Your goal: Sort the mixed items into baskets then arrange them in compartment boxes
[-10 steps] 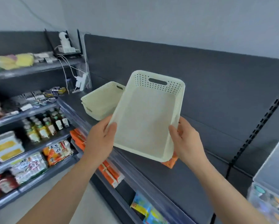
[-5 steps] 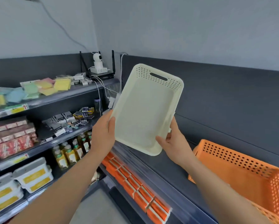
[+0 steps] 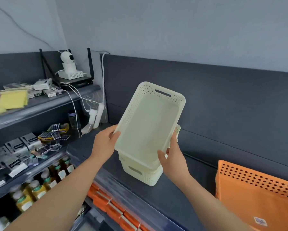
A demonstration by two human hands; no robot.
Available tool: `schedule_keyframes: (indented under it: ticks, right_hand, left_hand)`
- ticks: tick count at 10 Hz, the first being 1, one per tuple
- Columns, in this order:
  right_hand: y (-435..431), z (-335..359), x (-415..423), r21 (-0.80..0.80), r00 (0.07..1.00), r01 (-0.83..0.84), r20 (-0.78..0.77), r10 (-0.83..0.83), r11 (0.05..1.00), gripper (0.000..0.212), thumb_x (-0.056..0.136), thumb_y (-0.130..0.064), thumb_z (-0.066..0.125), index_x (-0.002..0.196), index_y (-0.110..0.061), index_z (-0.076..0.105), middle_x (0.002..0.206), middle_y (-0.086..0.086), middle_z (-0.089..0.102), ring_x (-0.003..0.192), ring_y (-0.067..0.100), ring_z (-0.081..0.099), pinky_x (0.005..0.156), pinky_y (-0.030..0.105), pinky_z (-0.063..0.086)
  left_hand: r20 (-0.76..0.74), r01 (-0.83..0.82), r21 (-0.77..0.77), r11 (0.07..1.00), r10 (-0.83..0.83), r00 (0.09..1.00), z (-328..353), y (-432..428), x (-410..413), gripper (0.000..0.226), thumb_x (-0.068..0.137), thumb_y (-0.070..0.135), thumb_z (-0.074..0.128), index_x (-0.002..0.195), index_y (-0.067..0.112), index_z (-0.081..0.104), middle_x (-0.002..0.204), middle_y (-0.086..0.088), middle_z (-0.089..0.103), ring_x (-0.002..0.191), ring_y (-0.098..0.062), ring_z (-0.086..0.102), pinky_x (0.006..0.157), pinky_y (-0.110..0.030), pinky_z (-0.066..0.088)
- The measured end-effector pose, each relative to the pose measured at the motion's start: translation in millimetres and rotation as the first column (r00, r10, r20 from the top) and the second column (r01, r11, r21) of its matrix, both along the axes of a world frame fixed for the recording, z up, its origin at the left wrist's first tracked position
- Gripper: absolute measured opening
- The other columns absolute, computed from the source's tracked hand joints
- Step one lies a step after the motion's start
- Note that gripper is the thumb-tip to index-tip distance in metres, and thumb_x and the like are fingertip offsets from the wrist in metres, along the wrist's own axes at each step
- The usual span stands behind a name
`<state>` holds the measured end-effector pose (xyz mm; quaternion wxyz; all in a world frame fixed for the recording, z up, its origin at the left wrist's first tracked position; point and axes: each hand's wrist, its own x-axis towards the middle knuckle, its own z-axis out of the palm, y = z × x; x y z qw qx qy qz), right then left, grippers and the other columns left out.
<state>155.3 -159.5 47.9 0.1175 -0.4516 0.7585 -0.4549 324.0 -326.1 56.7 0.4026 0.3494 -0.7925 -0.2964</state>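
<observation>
Basket (image 3: 144,176) below held basket (image 3: 148,127); orange basket (image 3: 256,194) nearby.

Upper basket (image 3: 148,124) between your left hand (image 3: 104,144) and right hand (image 3: 173,159), over lower basket (image 3: 143,174) on shelf (image 3: 173,197); third basket (image 3: 256,189) right.

We hold a cream basket (image 3: 148,127) tilted between our left hand (image 3: 104,144) and right hand (image 3: 173,159), above another cream basket (image 3: 143,174) on the dark shelf (image 3: 173,197), near its front edge.
</observation>
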Motion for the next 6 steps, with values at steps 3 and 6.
schedule_keyframes:
  ticks: [3,6]
  right_hand:
    - [-36.7,-28.0,-10.8,0.274,0.991,0.128,0.005,-0.135,0.953,0.058,0.086,-0.022,0.043,0.14,-0.028,0.021,0.109,0.0,0.056,0.078,0.016,0.058,0.063,0.033,0.049]
    - [-43.8,-18.3,3.0,0.376,0.955,0.264,0.025,-0.295,0.888,0.042,0.087,-0.028,0.052,0.127,-0.023,0.04,0.117,-0.006,0.04,0.082,0.009,0.056,0.069,0.027,0.05]
  left_hand:
    - [0.156,0.19,0.099,0.977,-0.204,0.966,-27.4,-49.9,-17.9,0.041,0.095,0.01,0.051,0.12,0.042,0.06,0.098,0.03,0.067,0.089,0.005,0.064,0.075,-0.013,0.05]
    - [0.297,0.281,0.219,0.934,-0.338,0.893,-37.0,-85.5,-26.2,0.038,0.095,0.022,0.055,0.133,0.028,0.053,0.098,0.021,0.065,0.084,0.005,0.06,0.067,-0.007,0.041]
